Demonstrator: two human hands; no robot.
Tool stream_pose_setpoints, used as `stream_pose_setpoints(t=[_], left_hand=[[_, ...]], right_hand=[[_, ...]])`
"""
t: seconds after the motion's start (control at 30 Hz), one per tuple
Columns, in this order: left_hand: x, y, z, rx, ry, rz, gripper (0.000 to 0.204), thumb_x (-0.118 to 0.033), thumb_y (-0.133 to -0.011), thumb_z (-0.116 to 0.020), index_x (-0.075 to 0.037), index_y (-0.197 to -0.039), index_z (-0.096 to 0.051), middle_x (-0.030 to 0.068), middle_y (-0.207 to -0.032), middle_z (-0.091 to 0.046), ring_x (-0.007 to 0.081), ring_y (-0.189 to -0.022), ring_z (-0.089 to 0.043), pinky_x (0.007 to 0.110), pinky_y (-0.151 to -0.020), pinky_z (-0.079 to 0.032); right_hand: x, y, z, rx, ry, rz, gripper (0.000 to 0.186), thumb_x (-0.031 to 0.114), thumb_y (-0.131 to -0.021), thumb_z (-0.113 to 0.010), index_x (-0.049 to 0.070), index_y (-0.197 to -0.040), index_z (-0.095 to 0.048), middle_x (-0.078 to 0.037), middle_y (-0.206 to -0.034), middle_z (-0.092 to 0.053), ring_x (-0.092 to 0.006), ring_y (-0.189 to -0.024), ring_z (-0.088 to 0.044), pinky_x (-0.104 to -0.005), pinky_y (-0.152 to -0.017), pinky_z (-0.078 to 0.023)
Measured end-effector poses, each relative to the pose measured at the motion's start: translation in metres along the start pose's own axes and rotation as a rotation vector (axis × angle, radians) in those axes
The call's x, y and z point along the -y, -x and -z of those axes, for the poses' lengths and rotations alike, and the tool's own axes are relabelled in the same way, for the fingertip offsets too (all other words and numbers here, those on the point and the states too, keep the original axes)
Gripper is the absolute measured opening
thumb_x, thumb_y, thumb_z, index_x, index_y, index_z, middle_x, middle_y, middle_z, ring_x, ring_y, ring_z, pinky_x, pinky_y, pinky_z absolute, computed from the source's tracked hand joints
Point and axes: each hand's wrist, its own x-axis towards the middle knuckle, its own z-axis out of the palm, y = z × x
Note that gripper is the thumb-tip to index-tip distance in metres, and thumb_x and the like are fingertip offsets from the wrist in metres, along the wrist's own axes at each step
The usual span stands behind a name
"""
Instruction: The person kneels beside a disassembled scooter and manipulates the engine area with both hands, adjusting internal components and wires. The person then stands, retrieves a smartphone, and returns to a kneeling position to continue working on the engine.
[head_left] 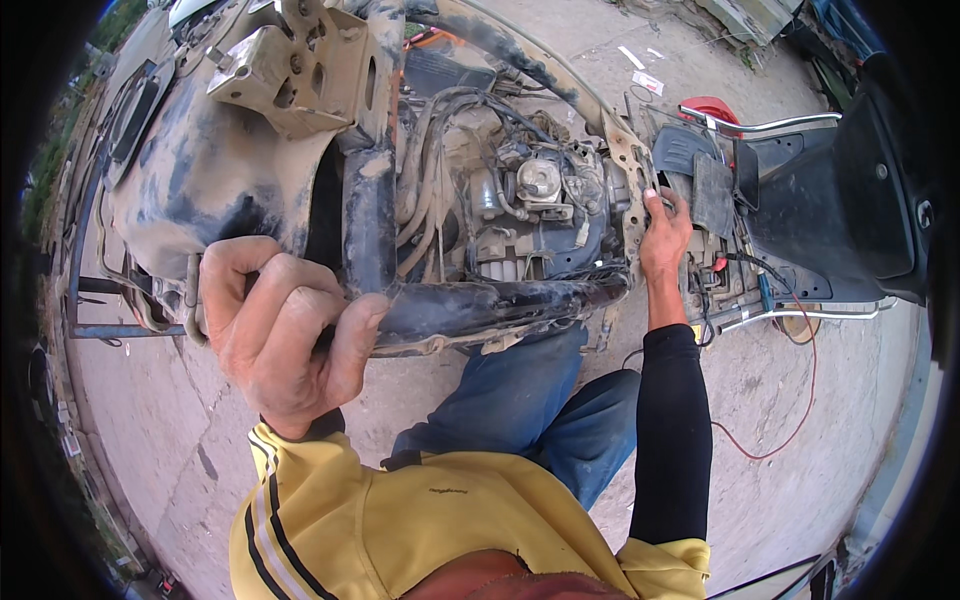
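Observation:
A stripped, dusty scooter frame [372, 222] lies across the view in front of me, with cables, hoses and an engine unit [541, 181] inside it. My left hand [285, 335] is closed at the near left side, its fingers curled and its thumb beside the black frame tube [450, 308]. Whatever lies inside those fingers is hidden. On the right, my right hand [667, 238] grips the edge of the perforated metal rail [632, 175], fingers on its far side. A dirt-covered bracket with holes [300, 80] stands up on the dusty dark body part [215, 190] at left.
To the right a metal rack [775, 318] carries tools and loose parts. Beside it is a large black plastic panel [835, 195]. A red thin cable [812, 390] curves over the concrete floor [870, 400]. A red piece [710, 110] lies at far right.

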Motion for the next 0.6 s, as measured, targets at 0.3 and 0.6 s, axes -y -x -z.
stream_pose_setpoints(t=[0.3, 0.6], left_hand=[[0.002, -0.001, -0.001, -0.020, -0.027, -0.011, 0.027, -0.015, -0.063, -0.085, -0.007, -0.068, -0.060, 0.0038, -0.071, -0.062, 0.0312, -0.081, -0.053, 0.039, -0.073, -0.043], [-0.001, -0.001, -0.002, -0.009, -0.013, -0.012, 0.024, -0.013, -0.073, -0.082, -0.006, -0.071, -0.059, 0.0058, -0.073, -0.061, 0.0314, -0.082, -0.051, 0.040, -0.077, -0.042]], right_hand=[[0.000, 0.000, 0.000, -0.008, -0.007, -0.019, 0.055, 0.028, -0.095, -0.077, -0.008, -0.133, -0.061, -0.016, -0.098, -0.075, -0.0164, -0.080, -0.064, -0.0289, -0.073, -0.051], [-0.019, -0.008, 0.003, -0.044, 0.025, 0.005, 0.056, 0.034, -0.092, -0.078, -0.007, -0.129, -0.065, -0.018, -0.095, -0.074, -0.0195, -0.080, -0.064, -0.0329, -0.077, -0.052]])
